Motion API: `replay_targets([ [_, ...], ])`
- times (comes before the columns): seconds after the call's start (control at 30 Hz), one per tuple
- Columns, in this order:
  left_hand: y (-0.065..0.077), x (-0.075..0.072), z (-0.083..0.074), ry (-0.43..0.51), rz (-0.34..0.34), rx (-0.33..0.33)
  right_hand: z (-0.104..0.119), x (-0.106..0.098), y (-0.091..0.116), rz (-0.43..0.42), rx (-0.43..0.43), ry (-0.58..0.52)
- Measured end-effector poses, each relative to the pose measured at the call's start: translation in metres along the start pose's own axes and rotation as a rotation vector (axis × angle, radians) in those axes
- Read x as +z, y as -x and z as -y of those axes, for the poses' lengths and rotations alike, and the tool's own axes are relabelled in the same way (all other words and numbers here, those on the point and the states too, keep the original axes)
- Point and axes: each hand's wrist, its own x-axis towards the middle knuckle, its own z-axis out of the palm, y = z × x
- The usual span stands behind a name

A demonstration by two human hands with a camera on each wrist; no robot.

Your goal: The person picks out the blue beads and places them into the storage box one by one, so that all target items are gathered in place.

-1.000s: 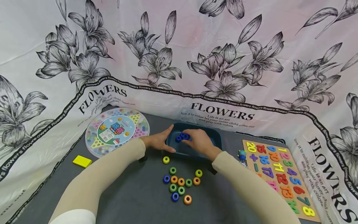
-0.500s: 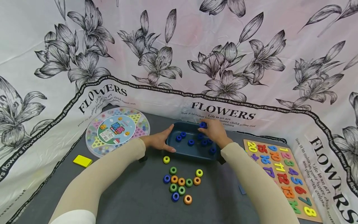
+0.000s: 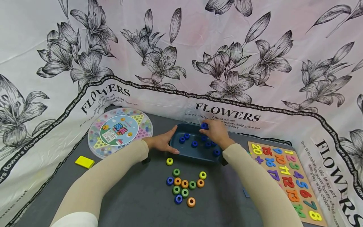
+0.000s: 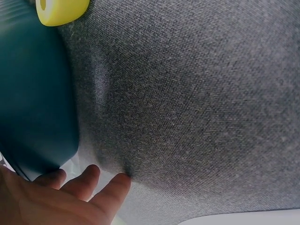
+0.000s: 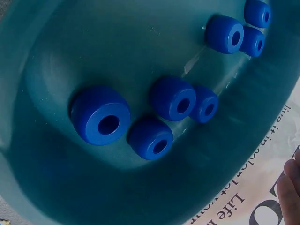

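Observation:
A dark teal tray [image 3: 195, 158] stands at the back of the grey table, with several blue beads [image 3: 194, 144] lying apart inside it. My left hand [image 3: 160, 142] spans its left end, thumb along the front side and fingers towards the back; in the left wrist view some fingertips [image 4: 119, 183] stick out beside the tray. Above the tray's back rim, my right hand [image 3: 216, 131] pinches one blue bead [image 3: 204, 126]. The right wrist view shows loose blue beads [image 5: 101, 116] on the tray floor, and only a bit of the right hand's fingers at the edge.
Loose green, orange, yellow and blue beads [image 3: 184, 183] lie in front of the tray. At the left are a round game box [image 3: 119, 130] and a yellow block [image 3: 84, 161]. A number puzzle board [image 3: 286, 176] lies right, partly behind the right forearm. Flowered cloth rises behind.
My right hand has moved from over the tray's middle to its back right, and now holds a blue bead there. More beads in the tray show. The left hand stays put.

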Motion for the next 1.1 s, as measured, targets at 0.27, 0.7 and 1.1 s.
replay_targets([
  [0.27, 0.001, 0.001, -0.001, 0.012, 0.01, -0.014, 0.004, 0.002, 0.003, 0.022, -0.018, -0.021],
  [0.7, 0.0, 0.002, -0.003, 0.0, 0.017, -0.002, 0.01, 0.004, 0.014, -0.124, -0.163, -0.018],
  [1.1, 0.001, 0.001, -0.001, 0.018, 0.021, -0.012, 0.076, 0.031, 0.093, 0.142, -0.839, 0.127],
])
